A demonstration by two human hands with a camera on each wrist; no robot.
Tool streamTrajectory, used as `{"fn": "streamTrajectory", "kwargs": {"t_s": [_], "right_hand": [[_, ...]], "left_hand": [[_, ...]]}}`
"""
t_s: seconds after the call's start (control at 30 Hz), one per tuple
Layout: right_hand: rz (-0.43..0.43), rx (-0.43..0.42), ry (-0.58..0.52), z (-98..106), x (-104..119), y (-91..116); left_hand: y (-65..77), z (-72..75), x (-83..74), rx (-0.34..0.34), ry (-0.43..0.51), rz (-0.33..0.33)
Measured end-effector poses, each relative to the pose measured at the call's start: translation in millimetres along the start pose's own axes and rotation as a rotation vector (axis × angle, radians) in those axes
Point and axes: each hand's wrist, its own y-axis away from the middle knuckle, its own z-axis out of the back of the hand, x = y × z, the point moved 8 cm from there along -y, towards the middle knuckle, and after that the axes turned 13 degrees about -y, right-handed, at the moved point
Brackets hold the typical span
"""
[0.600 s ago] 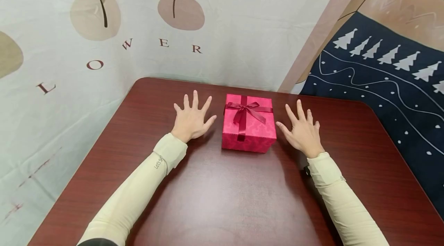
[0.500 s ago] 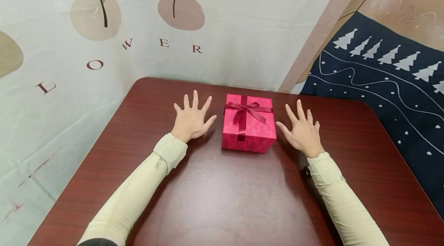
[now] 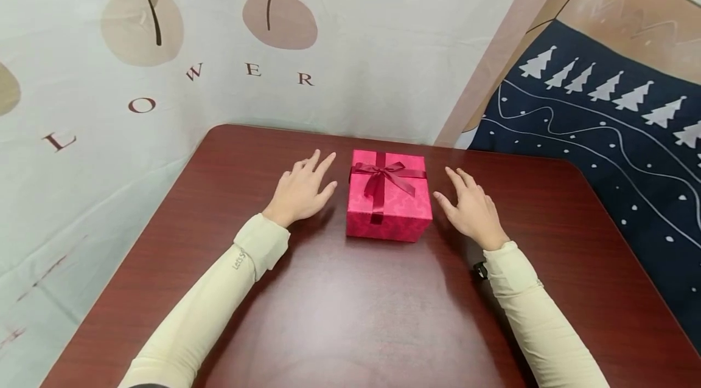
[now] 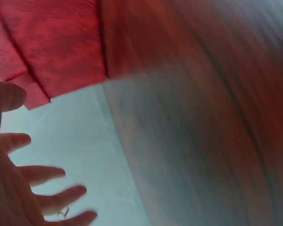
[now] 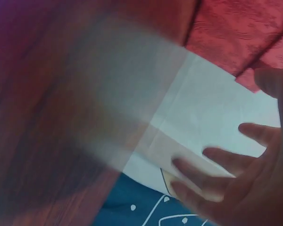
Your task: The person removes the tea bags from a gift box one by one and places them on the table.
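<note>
A bright pink-red gift box with a dark red ribbon bow on its lid sits toward the back of the table. To its left, my left hand hovers with fingers loosely extended and thumb toward the box, a small gap between them. On the other side, my right hand is held palm down, fingers slightly bent, its thumb tip close to the box's right side. Neither hand holds anything. Both wrist views show the box's patterned side beyond the thumb and spread fingers.
The brown wood-grain table has rounded back corners. Right behind it hangs a pale cloth printed with flowers and letters. A dark blue cloth with white trees hangs at the right.
Both hands have gone from widely spread fingers to looser, slightly bent ones, tilting toward the box. The head view has shifted slightly. The box stays in place on the table.
</note>
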Motion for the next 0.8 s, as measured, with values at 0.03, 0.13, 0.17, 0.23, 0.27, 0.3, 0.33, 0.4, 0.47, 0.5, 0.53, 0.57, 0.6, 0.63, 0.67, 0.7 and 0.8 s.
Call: {"fn": "streamTrajectory", "kwargs": {"t_s": [0.03, 0.13, 0.17, 0.23, 0.27, 0.3, 0.33, 0.4, 0.47, 0.5, 0.53, 0.57, 0.6, 0.63, 0.67, 0.7, 0.8], "right_hand": [[0.010, -0.008, -0.049, 1.0, 1.8, -0.1], [0.040, -0.019, -0.226, 3.4, 7.0, -0.3], [0.053, -0.023, -0.280, 4.2, 9.1, -0.3], [0.069, -0.027, -0.375, 5.2, 12.6, -0.6], [0.074, -0.031, -0.410, 5.7, 14.6, -0.8], [0.074, -0.036, -0.434, 6.1, 16.2, -0.8], [0.073, -0.041, -0.450, 6.1, 17.8, -0.7], [0.064, -0.046, -0.475, 5.1, 19.6, -0.7], [0.057, -0.046, -0.491, 3.4, 21.5, -0.1], [0.055, -0.045, -0.497, 2.4, 22.3, 0.3], [0.055, -0.043, -0.503, 1.4, 23.2, 0.6], [0.056, -0.042, -0.508, 0.6, 24.6, 0.9], [0.057, -0.042, -0.512, -0.1, 26.2, 1.2], [0.059, -0.043, -0.513, -0.7, 27.8, 1.6], [0.060, -0.046, -0.515, -1.3, 29.4, 1.9], [0.059, -0.051, -0.523, -2.3, 30.5, 2.1], [0.042, -0.074, -0.555, -5.4, 33.0, 3.6]], "left_hand": [[0.0, 1.7, -1.9, -0.012, 0.061, -0.008], [-0.2, 5.7, -6.7, -0.050, 0.267, -0.022], [-0.5, 6.9, -8.4, -0.063, 0.332, -0.024], [-1.3, 10.1, -11.8, -0.093, 0.434, -0.032], [-2.1, 11.4, -13.5, -0.104, 0.474, -0.032], [-2.6, 12.2, -15.0, -0.112, 0.504, -0.031], [-3.0, 12.5, -16.7, -0.116, 0.523, -0.028], [-3.6, 12.0, -20.3, -0.118, 0.547, -0.026], [-3.8, 9.2, -23.3, -0.119, 0.560, -0.019], [-3.5, 8.1, -25.0, -0.124, 0.562, -0.019], [-3.3, 7.4, -26.6, -0.135, 0.566, -0.020], [-3.1, 6.9, -28.1, -0.146, 0.568, -0.021], [-2.8, 7.1, -29.5, -0.160, 0.571, -0.021], [-2.4, 7.3, -30.6, -0.170, 0.575, -0.016], [-2.1, 7.6, -31.7, -0.180, 0.580, -0.011], [-1.9, 8.1, -32.8, -0.189, 0.583, -0.005], [-1.3, 8.0, -35.4, -0.205, 0.604, 0.027]]}}
